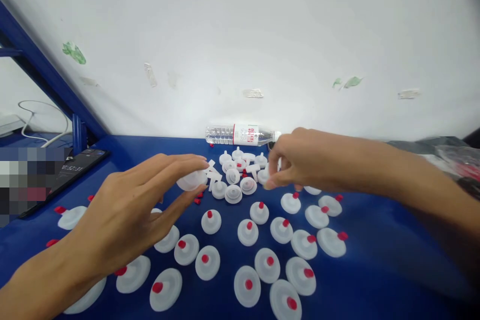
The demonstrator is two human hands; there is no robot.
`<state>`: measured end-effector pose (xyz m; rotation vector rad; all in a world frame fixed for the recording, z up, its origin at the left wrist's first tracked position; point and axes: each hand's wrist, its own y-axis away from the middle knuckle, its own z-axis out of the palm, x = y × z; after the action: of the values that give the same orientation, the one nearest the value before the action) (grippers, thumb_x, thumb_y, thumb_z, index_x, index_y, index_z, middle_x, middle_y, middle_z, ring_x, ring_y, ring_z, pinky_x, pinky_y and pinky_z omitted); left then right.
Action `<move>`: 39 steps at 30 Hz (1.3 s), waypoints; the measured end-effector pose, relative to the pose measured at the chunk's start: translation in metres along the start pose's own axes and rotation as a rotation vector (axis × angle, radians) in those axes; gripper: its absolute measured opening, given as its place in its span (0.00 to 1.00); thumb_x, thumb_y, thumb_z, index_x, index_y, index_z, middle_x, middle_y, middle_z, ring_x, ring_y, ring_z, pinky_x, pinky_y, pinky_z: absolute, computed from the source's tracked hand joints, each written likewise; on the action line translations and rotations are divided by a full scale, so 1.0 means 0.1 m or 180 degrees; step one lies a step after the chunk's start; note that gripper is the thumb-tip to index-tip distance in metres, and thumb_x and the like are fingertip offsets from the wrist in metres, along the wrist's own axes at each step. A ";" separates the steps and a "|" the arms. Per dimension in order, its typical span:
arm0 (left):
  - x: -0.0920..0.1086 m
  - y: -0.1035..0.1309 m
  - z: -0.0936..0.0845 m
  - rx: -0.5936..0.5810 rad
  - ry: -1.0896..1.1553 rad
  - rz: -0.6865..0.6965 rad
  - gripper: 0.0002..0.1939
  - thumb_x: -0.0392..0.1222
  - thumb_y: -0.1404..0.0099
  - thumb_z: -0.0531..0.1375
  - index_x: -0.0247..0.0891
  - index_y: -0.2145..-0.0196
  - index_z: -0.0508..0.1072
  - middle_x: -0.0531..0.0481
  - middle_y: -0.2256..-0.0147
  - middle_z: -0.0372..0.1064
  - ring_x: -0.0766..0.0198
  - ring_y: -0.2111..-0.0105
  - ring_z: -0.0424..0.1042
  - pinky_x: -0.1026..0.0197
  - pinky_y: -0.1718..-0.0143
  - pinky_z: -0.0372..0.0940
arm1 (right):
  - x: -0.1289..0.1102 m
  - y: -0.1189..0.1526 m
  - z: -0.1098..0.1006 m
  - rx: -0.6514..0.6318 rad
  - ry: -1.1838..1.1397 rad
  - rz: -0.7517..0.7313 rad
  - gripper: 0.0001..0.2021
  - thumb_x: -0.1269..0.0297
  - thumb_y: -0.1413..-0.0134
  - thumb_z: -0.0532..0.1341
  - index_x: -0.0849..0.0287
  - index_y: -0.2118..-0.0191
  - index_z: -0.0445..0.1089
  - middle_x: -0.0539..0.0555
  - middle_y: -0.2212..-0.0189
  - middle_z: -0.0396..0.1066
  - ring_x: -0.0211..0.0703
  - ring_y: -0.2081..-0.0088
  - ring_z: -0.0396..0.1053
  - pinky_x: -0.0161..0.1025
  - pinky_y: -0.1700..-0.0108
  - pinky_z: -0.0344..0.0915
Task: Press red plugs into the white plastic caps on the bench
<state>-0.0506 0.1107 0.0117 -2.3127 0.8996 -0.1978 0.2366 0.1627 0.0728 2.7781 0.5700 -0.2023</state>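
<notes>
A: Status?
B: Left hand (125, 210) pinches translucent white plastic disc (192, 181), just left of the far white plastic pieces (233, 176); right hand (292, 159) narrow at their right edge, hold unclear.
A: Risk?
B: Loose pinch could drop the disc.

Translucent white disc (192, 180) tilted between the left fingers (182, 163), small white discs and stemmed pieces (233, 194) clustered far centre, loose red caps (197, 201) among them, red-capped white discs (210, 268) spread nearer, caps upward
</notes>
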 end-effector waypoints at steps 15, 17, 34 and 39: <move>-0.06 0.00 0.07 -0.0205 0.0109 -0.0529 0.19 0.63 0.22 0.54 0.49 0.46 0.67 0.62 0.63 0.80 0.74 0.86 0.69 0.67 0.81 0.60 | -0.02 -0.25 0.23 -0.0065 0.0802 0.0309 0.03 0.70 0.42 0.67 0.59 0.66 0.79 0.61 0.64 0.81 0.56 0.63 0.79 0.43 0.67 0.64; -0.06 0.01 0.07 -0.0239 0.0069 -0.0477 0.19 0.62 0.21 0.53 0.49 0.44 0.67 0.60 0.61 0.81 0.74 0.87 0.67 0.66 0.81 0.59 | 0.00 -0.24 0.23 -0.0096 0.0754 0.0257 0.05 0.73 0.44 0.65 0.60 0.67 0.79 0.61 0.66 0.81 0.54 0.65 0.78 0.42 0.69 0.63; -0.06 0.02 0.04 0.0074 -0.0117 0.0165 0.15 0.49 0.19 0.55 0.48 0.39 0.69 0.52 0.50 0.76 0.67 0.64 0.78 0.67 0.71 0.67 | -0.10 -0.15 0.08 0.0221 -0.1867 -0.1671 0.16 0.65 0.40 0.70 0.54 0.46 0.76 0.48 0.63 0.85 0.41 0.62 0.84 0.35 0.63 0.77; -0.07 0.02 0.06 0.0015 -0.0050 0.0329 0.16 0.47 0.18 0.54 0.47 0.38 0.69 0.50 0.48 0.78 0.63 0.55 0.81 0.65 0.70 0.68 | -0.17 -0.12 0.14 0.0173 -0.1826 -0.1954 0.21 0.64 0.38 0.71 0.52 0.41 0.71 0.48 0.61 0.85 0.41 0.59 0.84 0.35 0.58 0.77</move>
<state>-0.0550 0.1169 0.0061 -2.2537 1.0068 -0.1374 0.2153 0.1626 0.0593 2.3261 1.2264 -1.1031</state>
